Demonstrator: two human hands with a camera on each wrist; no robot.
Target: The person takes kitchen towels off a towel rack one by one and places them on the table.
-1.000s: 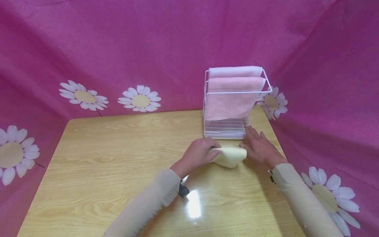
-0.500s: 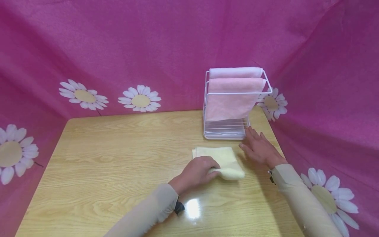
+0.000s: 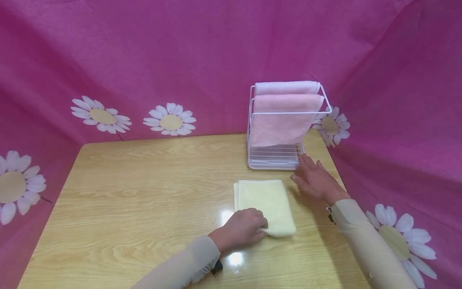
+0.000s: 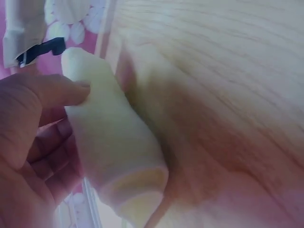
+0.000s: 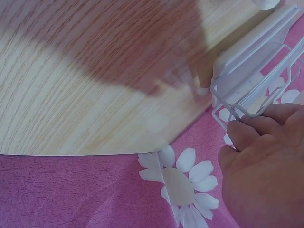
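Observation:
A folded pale yellow towel (image 3: pixel 265 200) lies on the table in front of the rack. My left hand (image 3: pixel 242 229) pinches its near left edge, thumb on one face in the left wrist view, where the towel (image 4: pixel 114 128) shows a rounded fold. The right hand (image 3: pixel 317 180) is extended at the front right corner of the white wire rack (image 3: pixel 273 165), fingertips at its base. In the right wrist view those fingers (image 5: pixel 254 126) are against the rack's wires; whether they press on them I cannot tell.
A pink towel (image 3: pixel 278 130) and a paler one (image 3: pixel 286 87) behind it hang over the rack's upper bars. The wooden table (image 3: pixel 144 200) ends at the back and right against a magenta curtain (image 3: pixel 173 60) with daisies.
The left hand has drawn the towel's edge toward the front of the table, and the towel has gone from bunched up to spread flat in a folded square. The right hand has stayed put.

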